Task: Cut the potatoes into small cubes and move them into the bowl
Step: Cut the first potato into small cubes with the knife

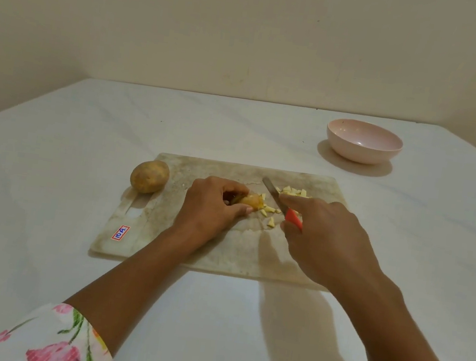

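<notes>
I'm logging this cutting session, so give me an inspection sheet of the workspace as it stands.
Surface: white table, worn cutting board on it.
Job's things: whole potato at the board's left edge; part-cut potato and cubes on the board; pink bowl far right, no cubes seen inside.
Clutter: sticker on the board.
Hands: left hand grips the part-cut potato; right hand grips the red-handled knife.
Cables: nothing seen.
Surroundings: plain wall.

The right hand (329, 239) hides most of the knife's red handle (294, 218).
</notes>
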